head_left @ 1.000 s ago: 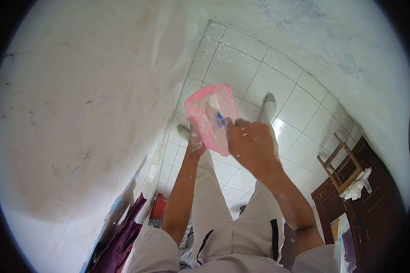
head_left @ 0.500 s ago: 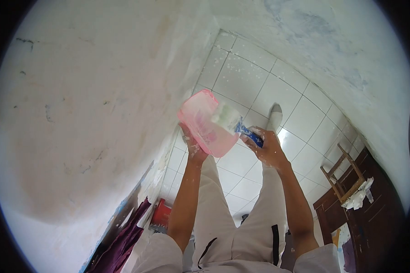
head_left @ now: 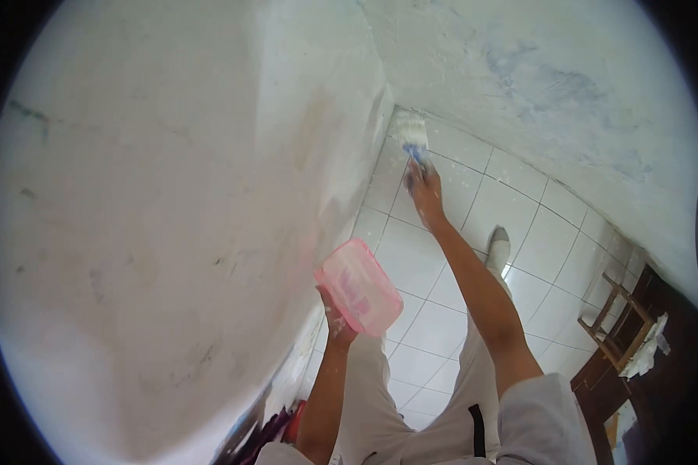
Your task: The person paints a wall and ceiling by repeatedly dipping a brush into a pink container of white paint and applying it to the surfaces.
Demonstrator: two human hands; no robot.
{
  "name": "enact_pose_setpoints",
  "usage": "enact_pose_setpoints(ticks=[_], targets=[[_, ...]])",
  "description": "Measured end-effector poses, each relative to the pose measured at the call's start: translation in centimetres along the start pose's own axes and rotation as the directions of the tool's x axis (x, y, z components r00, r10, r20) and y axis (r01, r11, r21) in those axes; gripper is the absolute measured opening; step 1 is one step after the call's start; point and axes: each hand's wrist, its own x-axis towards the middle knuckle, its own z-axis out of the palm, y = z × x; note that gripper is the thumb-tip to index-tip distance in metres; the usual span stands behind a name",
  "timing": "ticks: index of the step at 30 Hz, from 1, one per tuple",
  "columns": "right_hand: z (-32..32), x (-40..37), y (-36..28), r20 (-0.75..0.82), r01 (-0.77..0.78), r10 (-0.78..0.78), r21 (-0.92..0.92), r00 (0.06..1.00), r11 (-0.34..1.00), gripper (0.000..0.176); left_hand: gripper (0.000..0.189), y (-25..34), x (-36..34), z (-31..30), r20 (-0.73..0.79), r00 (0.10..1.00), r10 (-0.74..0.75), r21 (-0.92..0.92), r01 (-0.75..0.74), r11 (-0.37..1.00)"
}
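Observation:
A pink plastic tub (head_left: 380, 279) with whitish paint smears inside is gripped at its side by my left hand (head_left: 338, 319), close to the left wall. My right hand (head_left: 425, 190), arm stretched forward, is wrapped round the handle of a wide paintbrush (head_left: 414, 138). The brush has a blue handle and pale bristles coated with white. Its bristles point away from me and overlap the far floor corner, where the two walls meet. White specks dot my left hand.
Patchy white walls rise at the left (head_left: 171, 201) and right (head_left: 551, 77). White floor tiles (head_left: 419, 256) carry paint spots. A wooden stool (head_left: 616, 325) with a whitish cloth stands at the right near dark brown wood. Purple fabric and something red lie at lower left.
My right hand has carried the brush from over the tub forward to the corner. The tub now sits lower in view, still in my left hand, as the camera view has shifted.

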Motion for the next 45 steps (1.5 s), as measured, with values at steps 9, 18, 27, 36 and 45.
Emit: enact_pose_setpoints(ticks=[9, 18, 27, 36, 45], targets=[[8.5, 13.6, -0.2, -0.361, 0.003, -0.066, -0.172, 0.930, 0.985, 0.034, 0.086, 1.1, -0.9, -4.8, -0.057, 0.997, -0.055, 0.047, 0.058, 0.997], [10.9, 5.8, -14.5, -0.247, 0.610, -0.670, -0.281, 0.700, 0.741, 0.023, 0.087, 1.8, -1.8, -2.1, 0.009, 0.991, -0.135, 0.064, 0.134, 0.989], [8.6, 17.0, 7.4, -0.258, 0.104, -0.325, -0.618, 0.910, 0.780, 0.036, 0.091, 0.8, -1.3, -3.9, -0.001, 0.994, -0.113, -0.048, 0.113, 0.992], [5.5, 21.8, 12.0, -0.356, -0.217, 0.159, -0.130, 0.921, 0.967, 0.044, 0.093, 0.6, -1.5, -4.3, -0.030, 0.991, -0.133, -0.013, 0.133, 0.991], [9.7, 6.8, -8.6, -0.280, 0.406, -0.486, -0.297, 0.828, 0.864, 0.023, 0.094, 0.6, -1.4, -4.5, 0.016, 0.977, -0.213, 0.008, 0.213, 0.977]])
